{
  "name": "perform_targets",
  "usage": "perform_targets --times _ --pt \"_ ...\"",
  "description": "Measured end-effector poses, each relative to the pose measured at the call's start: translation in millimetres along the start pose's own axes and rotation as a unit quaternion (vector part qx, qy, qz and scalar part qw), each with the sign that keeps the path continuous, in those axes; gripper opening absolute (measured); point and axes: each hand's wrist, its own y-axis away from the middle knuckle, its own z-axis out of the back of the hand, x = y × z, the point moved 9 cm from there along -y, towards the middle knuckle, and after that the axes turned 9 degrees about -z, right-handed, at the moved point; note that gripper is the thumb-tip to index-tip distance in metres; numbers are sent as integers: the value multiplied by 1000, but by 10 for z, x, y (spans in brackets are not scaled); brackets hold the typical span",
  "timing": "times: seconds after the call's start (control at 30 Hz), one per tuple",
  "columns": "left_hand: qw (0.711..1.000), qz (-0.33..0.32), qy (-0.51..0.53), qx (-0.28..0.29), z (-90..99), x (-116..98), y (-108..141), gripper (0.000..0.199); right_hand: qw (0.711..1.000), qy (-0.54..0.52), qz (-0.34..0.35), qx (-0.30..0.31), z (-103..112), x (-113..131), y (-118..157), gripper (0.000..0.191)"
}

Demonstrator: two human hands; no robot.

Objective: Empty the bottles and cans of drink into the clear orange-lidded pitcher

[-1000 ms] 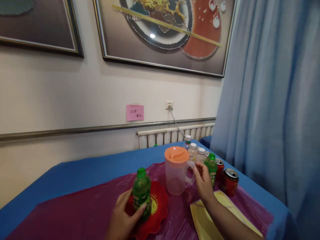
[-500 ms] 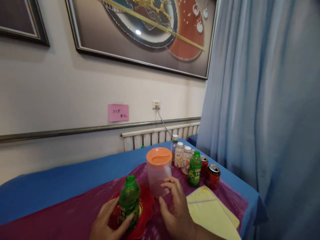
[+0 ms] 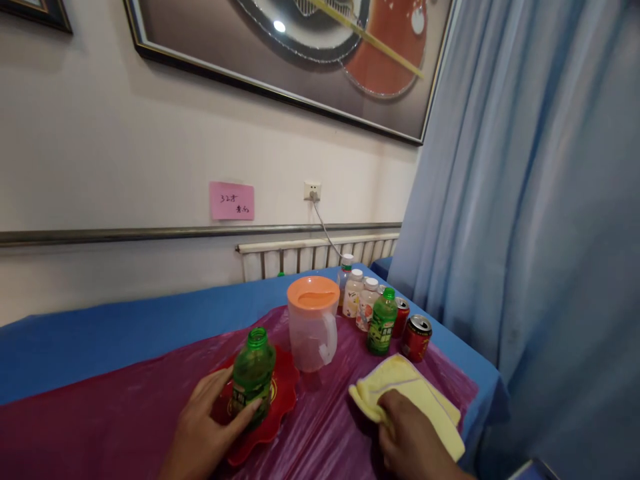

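Note:
An uncapped green bottle stands on a red scalloped plate, and my left hand is wrapped round its lower part. To the right, my right hand pinches the left edge of a folded yellow cloth lying on the purple plastic sheet. Between and beyond my hands is a clear pitcher with an orange lid and its handle on the right side.
Behind the cloth stand another green bottle, white-capped bottles and red cans. The purple sheet covers part of the blue tablecloth. A blue curtain hangs at the right.
My right hand has moved from beside the pitcher to the yellow cloth and taken hold of its edge, which is now lifted and creased. The camera view has shifted slightly.

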Motion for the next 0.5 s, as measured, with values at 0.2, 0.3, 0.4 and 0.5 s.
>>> perform_targets --times 0.2,0.3,0.4,0.5 --pt "1000 -3 1 -1 -1 17 -4 64 981 -150 -27 -117 1098 2 -205 22" --pt "1000 -2 1 -2 11 4 -17 63 982 -166 14 -89 999 320 -101 18" --pt "1000 1 0 -5 23 6 -25 64 989 -130 68 13 231 678 76 27" --pt "1000 -1 -1 -6 29 5 -27 62 993 -35 74 82 -557 788 161 37"
